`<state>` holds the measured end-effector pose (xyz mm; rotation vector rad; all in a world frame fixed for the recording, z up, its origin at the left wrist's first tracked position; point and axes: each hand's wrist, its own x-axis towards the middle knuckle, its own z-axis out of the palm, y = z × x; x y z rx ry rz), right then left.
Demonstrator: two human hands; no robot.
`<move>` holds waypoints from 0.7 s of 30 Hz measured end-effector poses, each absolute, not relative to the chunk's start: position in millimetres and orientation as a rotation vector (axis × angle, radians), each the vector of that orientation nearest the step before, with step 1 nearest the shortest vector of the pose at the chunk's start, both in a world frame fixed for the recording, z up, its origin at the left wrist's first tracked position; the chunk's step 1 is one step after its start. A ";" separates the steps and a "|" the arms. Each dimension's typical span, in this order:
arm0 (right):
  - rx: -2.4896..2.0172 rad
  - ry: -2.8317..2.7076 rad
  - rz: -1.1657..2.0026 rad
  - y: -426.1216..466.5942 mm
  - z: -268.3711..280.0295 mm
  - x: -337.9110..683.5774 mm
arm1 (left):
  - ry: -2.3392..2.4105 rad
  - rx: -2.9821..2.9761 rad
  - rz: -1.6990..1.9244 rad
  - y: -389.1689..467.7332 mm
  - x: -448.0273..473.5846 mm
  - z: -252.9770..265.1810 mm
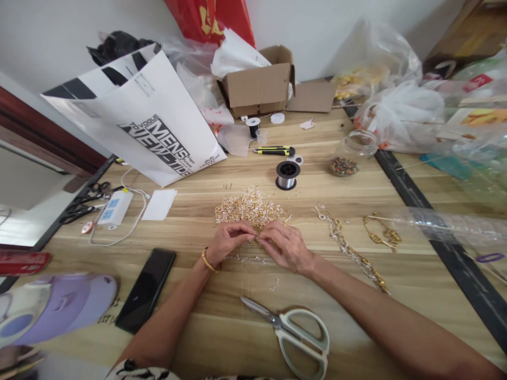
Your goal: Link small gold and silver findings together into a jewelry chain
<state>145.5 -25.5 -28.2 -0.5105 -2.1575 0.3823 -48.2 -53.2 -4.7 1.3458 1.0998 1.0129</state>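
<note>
My left hand [231, 240] and my right hand [285, 246] meet above the middle of the table, thumb and fingers pinched together. Something tiny and gold-coloured shows between the fingertips; its kind is too small to make out. Just beyond them spreads a pile of small gold and clear beads [249, 206]. Under my fingers a beaded strand [251, 259] lies across the wood, and a short loose piece of chain [274, 285] sits closer to me. White-handled scissors [295, 335] rest open-bladed near the front edge.
Gold and silver chains [350, 250] lie right of my hand. Behind the beads stand a wire spool [288, 176], a yellow-black cutter [273, 151] and a glass jar [352, 153]. A phone [146, 290], power strip [115, 207] and paper bag [150, 121] occupy the left.
</note>
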 end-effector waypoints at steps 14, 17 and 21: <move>-0.510 -2.165 0.387 -25.6 -28.3 145.1 | 1.104 1.357 0.999 -53.8 -46.5 -2.1; -0.509 -2.156 0.386 -25.6 -28.0 144.8 | 1.110 1.344 0.993 -53.7 -46.6 -2.7; -0.503 -2.148 0.387 -26.2 -26.8 144.9 | 1.119 1.333 0.994 -53.3 -46.4 -3.5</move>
